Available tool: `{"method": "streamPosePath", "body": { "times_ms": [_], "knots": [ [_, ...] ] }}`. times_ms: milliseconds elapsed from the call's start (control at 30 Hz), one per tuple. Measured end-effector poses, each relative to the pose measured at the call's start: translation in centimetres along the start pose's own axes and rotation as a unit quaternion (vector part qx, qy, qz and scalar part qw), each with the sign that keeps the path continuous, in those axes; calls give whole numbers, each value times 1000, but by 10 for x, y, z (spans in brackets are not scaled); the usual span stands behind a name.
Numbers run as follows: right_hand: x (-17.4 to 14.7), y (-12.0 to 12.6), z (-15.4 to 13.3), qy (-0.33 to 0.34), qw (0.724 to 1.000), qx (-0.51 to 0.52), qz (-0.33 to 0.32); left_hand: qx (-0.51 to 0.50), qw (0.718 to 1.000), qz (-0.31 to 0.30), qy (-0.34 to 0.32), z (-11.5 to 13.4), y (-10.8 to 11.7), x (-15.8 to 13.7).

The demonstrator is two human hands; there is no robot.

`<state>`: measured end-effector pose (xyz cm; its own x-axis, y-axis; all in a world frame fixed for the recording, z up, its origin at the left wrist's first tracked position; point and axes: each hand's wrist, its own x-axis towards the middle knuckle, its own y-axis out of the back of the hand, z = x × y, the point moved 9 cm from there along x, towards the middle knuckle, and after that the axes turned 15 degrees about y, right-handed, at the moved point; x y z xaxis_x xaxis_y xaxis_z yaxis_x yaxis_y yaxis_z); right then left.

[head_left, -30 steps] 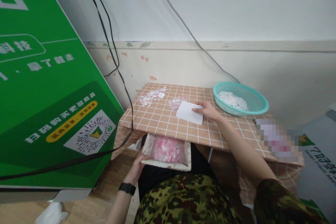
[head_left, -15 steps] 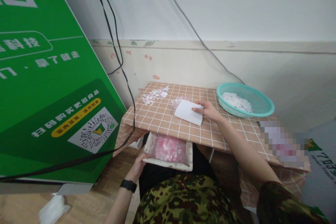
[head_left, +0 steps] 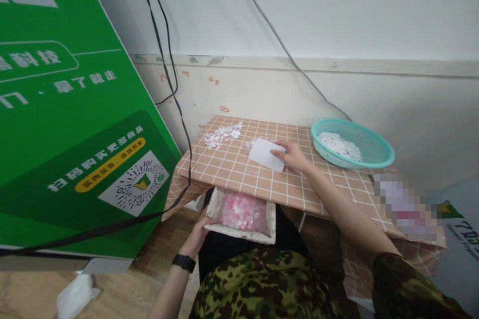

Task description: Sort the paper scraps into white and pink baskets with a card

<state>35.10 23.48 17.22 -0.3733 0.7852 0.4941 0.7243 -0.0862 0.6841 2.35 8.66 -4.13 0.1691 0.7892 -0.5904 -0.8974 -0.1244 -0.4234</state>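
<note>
My right hand (head_left: 291, 155) pinches the right edge of a white card (head_left: 266, 154) held tilted on the checked tabletop. Behind the card, partly covered by it, lies a small heap of pinkish pieces (head_left: 251, 145). My left hand (head_left: 198, 234) grips the left side of a whitish, speckled box (head_left: 239, 236) at the table's front edge, over my lap. Inside the box is clear plastic with many pink and white bits (head_left: 242, 211). Farther left on the table, a loose pile of white and pink flakes (head_left: 223, 134) is spread out.
A teal basket (head_left: 389, 157) holding white pieces stands at the table's right rear. A blurred-out flat item (head_left: 406, 207) lies at the right edge. On the left, a green sign panel (head_left: 86, 124) stands close, with a black strap (head_left: 190, 154) hanging before the table corner.
My right hand has drawn the white card slightly left and back, and the card's angle has shifted. The left hand and box stay nearly where they were.
</note>
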Motion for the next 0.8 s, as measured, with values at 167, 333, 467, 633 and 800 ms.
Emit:
{"method": "streamPosePath", "body": {
  "times_ms": [167,333,467,633,800],
  "knots": [
    [-1,-10,-16,8,997,62,-45,-2,1000,5,-4,0,2,1],
    [-18,-21,-37,6,994,86,-64,2,1000,-17,-1,-2,1,2],
    [-33,-41,-69,17,984,139,-114,-6,1000,10,2,-2,5,1],
    [-29,-22,-66,19,987,132,-92,-8,1000,14,-4,0,4,-1],
    [-14,44,-6,-21,996,-65,52,-13,1000,4,-13,3,1,-2]
  ]
}}
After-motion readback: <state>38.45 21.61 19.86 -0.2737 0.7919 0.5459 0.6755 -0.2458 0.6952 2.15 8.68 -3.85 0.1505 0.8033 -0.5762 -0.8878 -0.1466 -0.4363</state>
